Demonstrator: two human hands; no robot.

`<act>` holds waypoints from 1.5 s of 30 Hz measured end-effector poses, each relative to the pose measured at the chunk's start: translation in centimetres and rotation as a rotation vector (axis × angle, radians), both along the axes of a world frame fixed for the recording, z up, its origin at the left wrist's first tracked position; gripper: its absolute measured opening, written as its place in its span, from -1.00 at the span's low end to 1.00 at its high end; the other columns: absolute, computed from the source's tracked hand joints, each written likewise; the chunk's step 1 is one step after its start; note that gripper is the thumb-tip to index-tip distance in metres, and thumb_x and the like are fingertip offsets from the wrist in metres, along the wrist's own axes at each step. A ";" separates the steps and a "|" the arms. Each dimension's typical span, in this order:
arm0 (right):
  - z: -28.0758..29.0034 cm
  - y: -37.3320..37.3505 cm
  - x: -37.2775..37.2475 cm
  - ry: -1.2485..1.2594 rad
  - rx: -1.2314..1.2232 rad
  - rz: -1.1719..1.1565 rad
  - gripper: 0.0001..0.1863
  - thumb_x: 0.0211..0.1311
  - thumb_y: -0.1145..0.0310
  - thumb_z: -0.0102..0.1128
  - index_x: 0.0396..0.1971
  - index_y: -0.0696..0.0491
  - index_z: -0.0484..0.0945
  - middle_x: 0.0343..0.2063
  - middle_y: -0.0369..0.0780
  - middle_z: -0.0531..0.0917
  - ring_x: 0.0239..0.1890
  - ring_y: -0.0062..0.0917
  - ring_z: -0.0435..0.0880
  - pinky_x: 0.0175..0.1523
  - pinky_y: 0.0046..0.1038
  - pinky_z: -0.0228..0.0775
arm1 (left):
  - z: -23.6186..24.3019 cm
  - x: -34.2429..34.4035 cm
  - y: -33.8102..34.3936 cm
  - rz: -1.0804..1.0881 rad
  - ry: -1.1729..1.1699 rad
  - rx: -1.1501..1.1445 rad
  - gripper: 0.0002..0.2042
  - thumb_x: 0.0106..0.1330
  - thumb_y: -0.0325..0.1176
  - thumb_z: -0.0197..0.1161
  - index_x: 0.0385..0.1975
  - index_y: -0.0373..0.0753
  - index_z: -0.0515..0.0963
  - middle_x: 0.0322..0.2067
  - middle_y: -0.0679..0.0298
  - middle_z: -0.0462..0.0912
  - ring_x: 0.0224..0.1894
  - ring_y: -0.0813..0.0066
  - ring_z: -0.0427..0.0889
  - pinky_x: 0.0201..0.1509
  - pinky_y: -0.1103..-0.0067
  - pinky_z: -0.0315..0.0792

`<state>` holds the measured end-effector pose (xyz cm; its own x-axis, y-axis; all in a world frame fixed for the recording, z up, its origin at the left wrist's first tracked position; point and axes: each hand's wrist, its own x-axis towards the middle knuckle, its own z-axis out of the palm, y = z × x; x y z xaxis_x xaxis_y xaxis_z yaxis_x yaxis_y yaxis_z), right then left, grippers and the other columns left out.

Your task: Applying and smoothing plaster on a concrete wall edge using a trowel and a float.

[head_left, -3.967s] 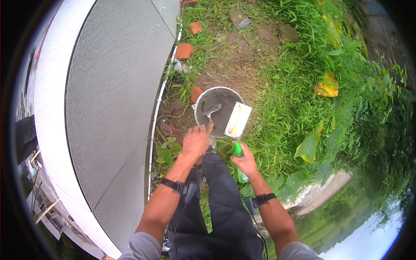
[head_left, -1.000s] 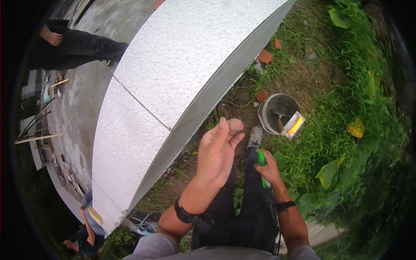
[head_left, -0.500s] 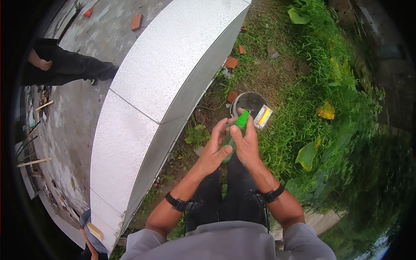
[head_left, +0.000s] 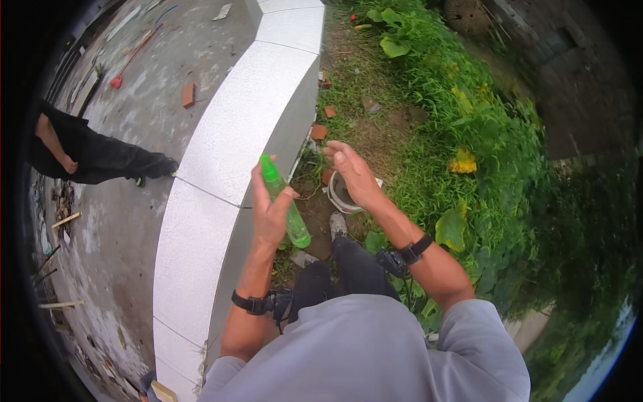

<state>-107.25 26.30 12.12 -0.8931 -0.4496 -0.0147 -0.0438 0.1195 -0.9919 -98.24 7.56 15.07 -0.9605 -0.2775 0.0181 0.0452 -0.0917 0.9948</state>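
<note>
My left hand (head_left: 270, 216) is wrapped round a slim translucent green spray bottle (head_left: 297, 226) with a bright green top. The bottle tilts, its top leaning toward the white wall (head_left: 231, 127) and its base toward my body. My right hand (head_left: 356, 178) is apart from the bottle, fingers stretched out and nothing in them. Partly hidden beneath that hand, a grey bucket (head_left: 339, 195) stands on the ground.
The wall's pale jointed top runs along my left. Several red bricks (head_left: 319, 132) lie beside its foot. Dense green plants (head_left: 462, 141) grow on the right. Across the wall, a person in black trousers (head_left: 100, 153) stands on concrete. A yellowish block (head_left: 163, 392) rests at the wall's near end.
Both hands were together at the bottle. Now the left has carried it left toward the wall, and the right has come off it. The view has shifted, showing more of the wall's far end.
</note>
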 end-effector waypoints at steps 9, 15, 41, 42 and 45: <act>-6.4 8.2 -8.2 0.159 0.642 -0.046 -0.37 0.39 -0.13 -0.02 0.07 0.19 0.46 -0.07 0.08 0.61 0.02 -0.06 0.58 0.12 -0.17 0.37 | 7.9 -0.7 3.5 -0.326 0.201 -0.136 -0.28 0.36 -0.19 0.23 0.46 0.04 -0.01 -0.34 0.33 0.42 -0.49 0.65 0.48 -0.44 0.62 0.51; -6.5 11.3 -8.5 0.228 0.781 0.029 -0.33 0.36 -0.14 -0.02 0.10 0.22 0.45 0.01 0.11 0.58 0.09 -0.01 0.53 0.17 -0.11 0.34 | 9.8 -1.4 3.7 -0.470 0.163 -0.212 -0.35 0.34 -0.32 0.20 0.40 0.05 0.08 -0.32 0.32 0.42 -0.50 0.66 0.46 -0.48 0.64 0.48; -3.5 15.4 -12.3 0.550 1.155 0.148 -0.48 0.28 -0.02 0.11 0.04 0.08 0.48 0.00 -0.06 0.56 0.09 -0.12 0.54 0.13 -0.13 0.45 | 15.8 -0.4 5.4 -0.782 0.274 -0.082 -0.50 0.27 -0.41 0.27 0.19 -0.13 0.25 -0.32 0.29 0.40 -0.43 0.59 0.42 -0.38 0.60 0.33; -3.8 15.7 -12.4 0.551 1.166 0.160 -0.48 0.27 -0.02 0.11 0.04 0.08 0.48 0.00 -0.07 0.56 0.09 -0.12 0.54 0.13 -0.13 0.45 | 16.3 -0.1 5.5 -0.832 0.311 -0.065 -0.49 0.25 -0.43 0.28 0.18 -0.15 0.26 -0.30 0.27 0.40 -0.42 0.55 0.44 -0.36 0.56 0.34; -4.2 16.5 -12.6 0.527 1.195 0.175 -0.48 0.27 -0.02 0.11 0.04 0.09 0.49 0.00 -0.06 0.57 0.09 -0.12 0.55 0.13 -0.13 0.45 | 17.3 0.1 5.9 -0.996 0.467 0.021 -0.47 0.20 -0.46 0.30 0.17 -0.19 0.27 -0.25 0.23 0.41 -0.40 0.49 0.47 -0.35 0.51 0.35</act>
